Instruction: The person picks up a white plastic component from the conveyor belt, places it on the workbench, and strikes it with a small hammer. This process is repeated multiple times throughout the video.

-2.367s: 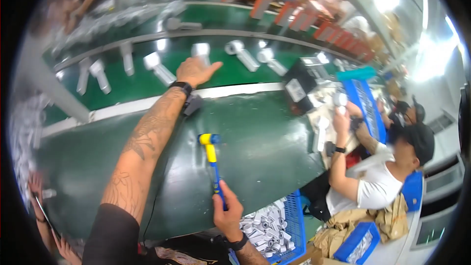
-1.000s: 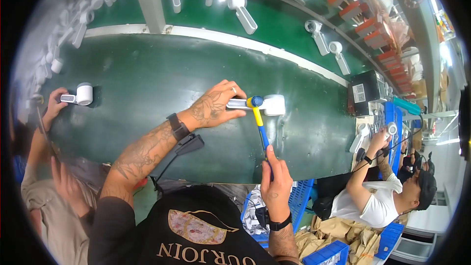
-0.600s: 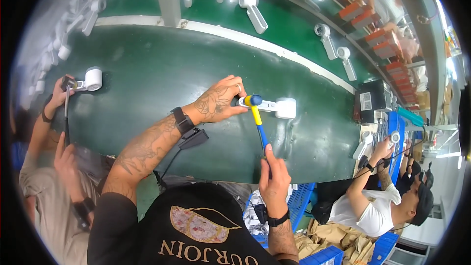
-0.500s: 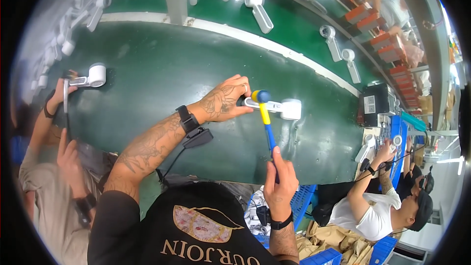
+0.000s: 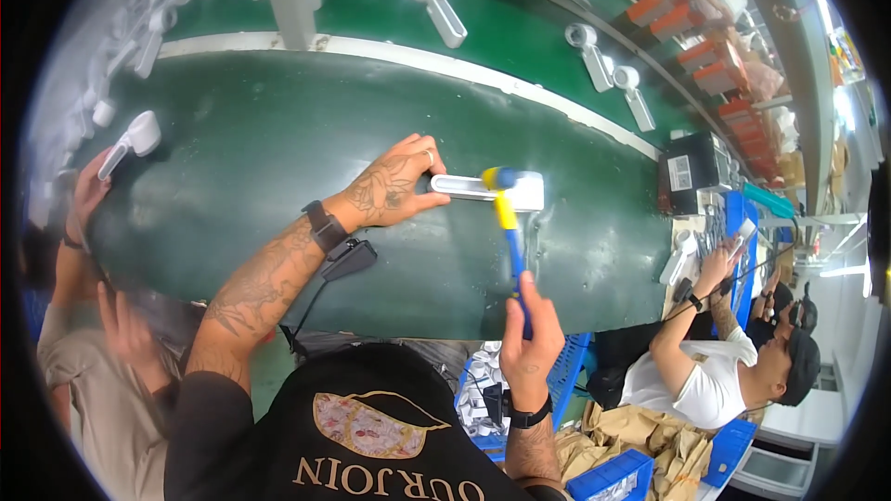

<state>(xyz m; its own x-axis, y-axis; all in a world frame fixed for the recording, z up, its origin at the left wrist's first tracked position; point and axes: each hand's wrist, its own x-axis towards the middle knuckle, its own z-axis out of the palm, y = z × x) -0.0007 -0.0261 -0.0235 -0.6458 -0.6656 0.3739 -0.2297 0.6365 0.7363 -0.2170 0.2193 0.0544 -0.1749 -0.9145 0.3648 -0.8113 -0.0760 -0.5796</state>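
A white handheld fan housing (image 5: 464,187) lies on the dark green bench top, its long slotted handle to the left and its round head to the right. My left hand (image 5: 401,184) pinches the handle's left end between thumb and fingers. In my right hand (image 5: 534,339) is a mallet (image 5: 511,239) with a blue-and-yellow handle and a blue-and-yellow head. The mallet head is over the join of handle and round head, hiding part of it; whether it touches cannot be told.
Beyond a white rail (image 5: 390,48), several white housings rest on a green surface. A black box (image 5: 689,172) stands at the right bench end. Co-workers sit on both sides; the left one holds another housing (image 5: 135,139). A blue crate (image 5: 608,481) and brown paper are at lower right.
The mallet head has shifted along the housing, from the handle near my left hand to near the round head. The left co-worker's housing is now tilted up. The whole view has shifted slightly.
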